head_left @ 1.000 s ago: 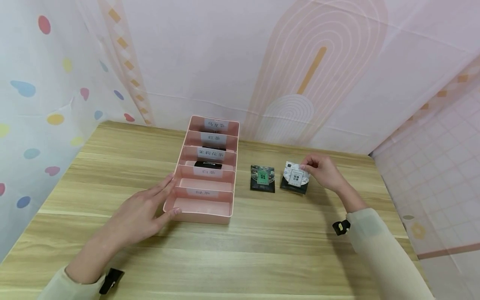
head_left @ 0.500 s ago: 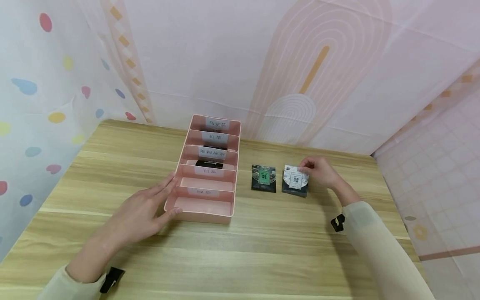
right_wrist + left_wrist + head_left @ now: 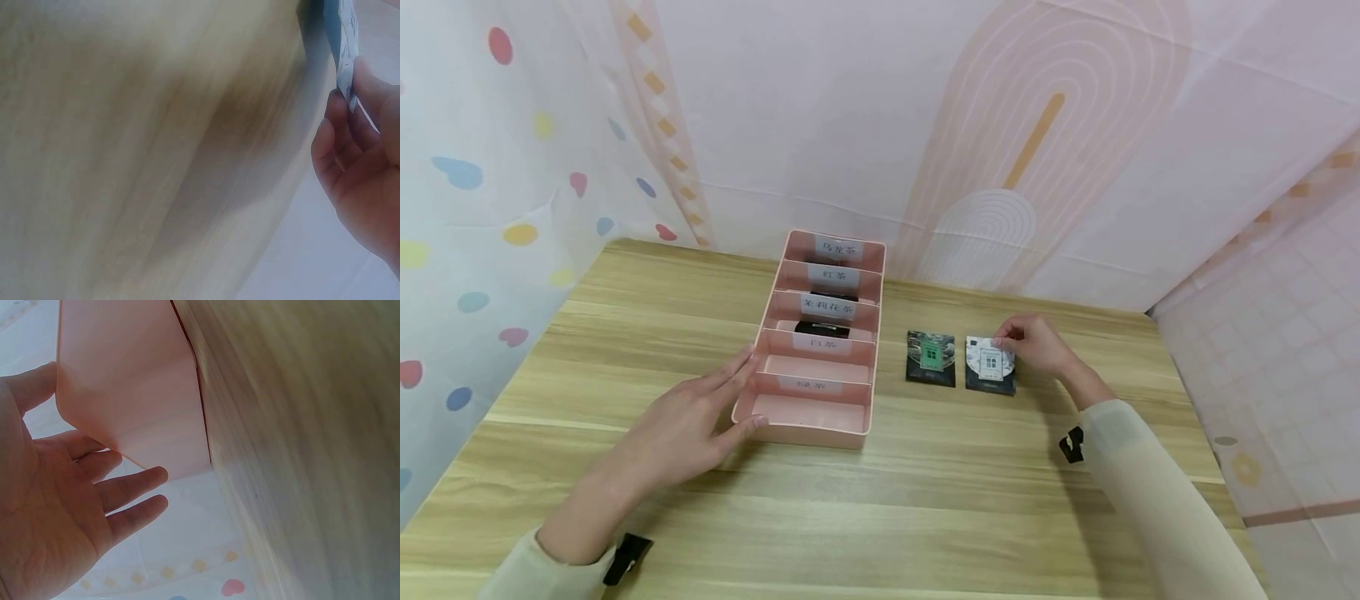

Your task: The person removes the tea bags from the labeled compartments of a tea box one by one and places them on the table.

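A pink divided box [image 3: 820,437] with white labels on its compartments stands left of the table's middle. My left hand [image 3: 681,425] rests against its near left corner, thumb at the front wall. In the left wrist view, the fairly straight fingers touch the box's pink wall [image 3: 131,387]. To the right, my right hand [image 3: 1036,343] pinches the upper right corner of a white-and-black tea bag sachet [image 3: 990,367]. The right wrist view shows this sachet [image 3: 345,53] between thumb and fingers, edge-on. Beside it lies a black tea bag sachet with a green label [image 3: 931,358].
Dark sachets [image 3: 822,330] sit in the box's farther compartments; the two nearest show bare pink floors. A patterned cloth backdrop [image 3: 850,125] rises behind the wooden table [image 3: 880,533] and at both sides.
The white-and-black sachet in my right hand has come down flatter to the table, straighter beside the green-labelled one. My left hand stays at the box; the view has shifted slightly.
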### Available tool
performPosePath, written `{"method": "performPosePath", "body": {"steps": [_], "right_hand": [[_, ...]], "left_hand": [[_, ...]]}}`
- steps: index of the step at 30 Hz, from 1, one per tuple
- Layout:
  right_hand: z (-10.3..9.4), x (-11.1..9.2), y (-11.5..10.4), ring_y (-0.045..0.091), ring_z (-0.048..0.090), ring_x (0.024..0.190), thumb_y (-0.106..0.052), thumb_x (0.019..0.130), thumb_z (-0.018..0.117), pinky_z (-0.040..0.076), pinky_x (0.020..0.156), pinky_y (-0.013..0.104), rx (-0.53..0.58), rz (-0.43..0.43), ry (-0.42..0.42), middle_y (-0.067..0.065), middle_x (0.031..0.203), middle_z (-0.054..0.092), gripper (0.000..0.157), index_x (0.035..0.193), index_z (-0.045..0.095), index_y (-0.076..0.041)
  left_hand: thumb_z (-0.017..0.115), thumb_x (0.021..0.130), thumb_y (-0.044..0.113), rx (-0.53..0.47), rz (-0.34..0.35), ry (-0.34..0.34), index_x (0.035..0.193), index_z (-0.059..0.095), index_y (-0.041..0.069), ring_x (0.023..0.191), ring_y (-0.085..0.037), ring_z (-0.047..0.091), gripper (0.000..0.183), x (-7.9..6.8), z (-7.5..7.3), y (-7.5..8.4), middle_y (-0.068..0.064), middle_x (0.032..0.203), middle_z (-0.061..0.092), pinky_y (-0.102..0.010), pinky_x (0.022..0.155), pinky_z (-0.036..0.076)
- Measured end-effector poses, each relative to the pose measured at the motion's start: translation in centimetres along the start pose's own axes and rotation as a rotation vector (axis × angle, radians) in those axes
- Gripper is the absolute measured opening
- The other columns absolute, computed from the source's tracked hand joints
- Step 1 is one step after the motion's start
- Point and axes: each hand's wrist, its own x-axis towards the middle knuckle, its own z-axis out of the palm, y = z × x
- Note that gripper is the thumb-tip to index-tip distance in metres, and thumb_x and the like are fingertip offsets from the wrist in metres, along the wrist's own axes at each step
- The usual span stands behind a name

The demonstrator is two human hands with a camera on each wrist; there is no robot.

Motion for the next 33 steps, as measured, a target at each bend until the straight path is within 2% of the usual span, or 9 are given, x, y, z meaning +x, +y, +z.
{"method": "performPosePath", "body": {"steps": [12,24,33], "right_hand": [[0.51,0.07,0.30,0.020,0.058,0.082,-0.010,0.102,0.069,0.049,0.071,0.031,-0.030,0.107,-0.025,0.008,0.092,0.070,0.010,0.099,0.074,-0.002],[0.54,0.05,0.50,0.023,0.062,0.087,-0.014,0.102,0.070,0.053,0.075,0.035,-0.021,0.104,-0.027,0.008,0.095,0.071,0.013,0.104,0.074,-0.002],[-0.02,-0.25,0.69,0.025,0.064,0.088,-0.014,0.099,0.075,0.055,0.075,0.034,-0.017,0.080,0.031,0.009,0.095,0.072,0.013,0.103,0.075,-0.002]], "left_hand": [[0.068,0.101,0.039,0.005,-0.005,-0.008,0.157,0.043,-0.002,0.133,-0.045,0.057,0.074,-0.06,-0.08,0.01,-0.020,0.164,0.040,-0.062,0.105,0.049],[0.068,0.101,0.039,0.004,0.000,-0.002,0.158,0.043,-0.002,0.133,-0.045,0.057,0.074,-0.09,0.02,0.02,-0.020,0.163,0.040,-0.061,0.105,0.049],[0.067,0.102,0.039,0.011,0.009,0.016,0.156,0.045,-0.003,0.133,-0.044,0.057,0.072,-0.13,0.21,0.00,-0.020,0.163,0.040,-0.061,0.104,0.050]]}}
